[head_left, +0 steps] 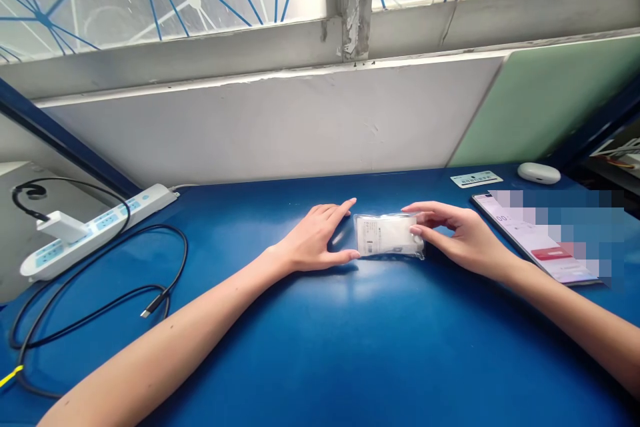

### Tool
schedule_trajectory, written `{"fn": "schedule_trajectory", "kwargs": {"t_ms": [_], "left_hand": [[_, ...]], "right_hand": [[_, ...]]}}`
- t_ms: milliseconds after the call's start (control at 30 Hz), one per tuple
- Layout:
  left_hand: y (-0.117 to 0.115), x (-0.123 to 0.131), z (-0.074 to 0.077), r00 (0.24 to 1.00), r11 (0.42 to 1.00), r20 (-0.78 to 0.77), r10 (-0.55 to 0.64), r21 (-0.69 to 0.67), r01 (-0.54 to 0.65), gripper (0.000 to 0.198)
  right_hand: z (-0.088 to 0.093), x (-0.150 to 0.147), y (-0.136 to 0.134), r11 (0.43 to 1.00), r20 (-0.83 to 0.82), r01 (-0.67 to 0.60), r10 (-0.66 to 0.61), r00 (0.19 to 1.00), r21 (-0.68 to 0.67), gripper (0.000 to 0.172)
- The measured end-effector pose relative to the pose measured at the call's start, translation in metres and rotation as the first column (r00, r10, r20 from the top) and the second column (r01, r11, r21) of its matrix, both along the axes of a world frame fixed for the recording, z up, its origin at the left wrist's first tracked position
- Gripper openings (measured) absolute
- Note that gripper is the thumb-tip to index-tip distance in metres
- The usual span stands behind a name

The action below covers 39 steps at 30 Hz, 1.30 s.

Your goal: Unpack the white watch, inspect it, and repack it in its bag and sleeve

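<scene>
A small white packet in clear plastic (387, 235), printed with text and a barcode, is at the middle of the blue table (320, 340). My right hand (457, 233) pinches its right end between thumb and fingers. Just left of the packet, my left hand (320, 237) has its thumb and fingers spread apart. Its thumb tip comes close to the packet's lower left corner; whether they touch I cannot tell.
On the left lie a white power strip (150, 203) with a white charger (63, 227) plugged in and a looped black cable (185, 250). A phone (543, 240), a card (477, 179) and a white earbud case (539, 173) lie right. A pale wall panel (280, 127) borders the back.
</scene>
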State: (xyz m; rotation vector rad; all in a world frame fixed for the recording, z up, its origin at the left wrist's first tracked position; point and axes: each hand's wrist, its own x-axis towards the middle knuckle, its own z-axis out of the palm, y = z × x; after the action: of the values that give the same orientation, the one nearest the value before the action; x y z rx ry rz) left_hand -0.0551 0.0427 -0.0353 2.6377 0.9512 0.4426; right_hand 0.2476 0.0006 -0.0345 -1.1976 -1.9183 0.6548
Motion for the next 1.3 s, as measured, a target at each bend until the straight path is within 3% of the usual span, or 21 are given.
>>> {"fn": "schedule_trajectory", "kwargs": {"t_ms": [267, 533, 633, 767, 867, 1100, 1300], "left_hand": [[-0.013, 0.015, 0.005, 0.996, 0.997, 0.085, 0.04, -0.074, -0.034, 0.095], [-0.018, 0.019, 0.0, 1.0, 1.0, 0.029, 0.008, -0.004, -0.008, 0.076], [-0.018, 0.02, 0.001, 1.0, 1.0, 0.007, 0.012, 0.003, -0.012, 0.073], [-0.019, 0.02, 0.001, 0.999, 1.0, -0.027, 0.026, 0.007, -0.026, 0.07], [-0.019, 0.02, 0.001, 0.999, 0.999, -0.033, 0.033, 0.01, -0.033, 0.071], [-0.017, 0.02, -0.001, 1.0, 1.0, -0.016, 0.021, 0.015, -0.021, 0.071], [-0.018, 0.019, 0.0, 1.0, 1.0, -0.018, 0.024, 0.005, -0.024, 0.07]], "right_hand": [[-0.011, 0.004, 0.008, 1.0, 0.155, -0.021, 0.021, 0.988, -0.002, 0.033], [-0.017, 0.004, 0.009, 0.989, 0.303, -0.051, 0.007, 0.953, 0.139, 0.032], [-0.015, 0.008, 0.01, 0.971, 0.363, -0.117, 0.033, 0.931, 0.21, 0.033], [-0.007, 0.014, 0.008, 0.96, 0.5, -0.247, 0.151, 0.853, 0.132, 0.045], [-0.002, 0.014, 0.007, 0.96, 0.548, -0.273, 0.192, 0.814, 0.069, 0.059], [-0.008, 0.014, 0.01, 0.973, 0.528, -0.228, 0.17, 0.832, 0.045, 0.077], [-0.012, 0.015, 0.01, 0.974, 0.504, -0.223, 0.174, 0.846, 0.037, 0.078]]}}
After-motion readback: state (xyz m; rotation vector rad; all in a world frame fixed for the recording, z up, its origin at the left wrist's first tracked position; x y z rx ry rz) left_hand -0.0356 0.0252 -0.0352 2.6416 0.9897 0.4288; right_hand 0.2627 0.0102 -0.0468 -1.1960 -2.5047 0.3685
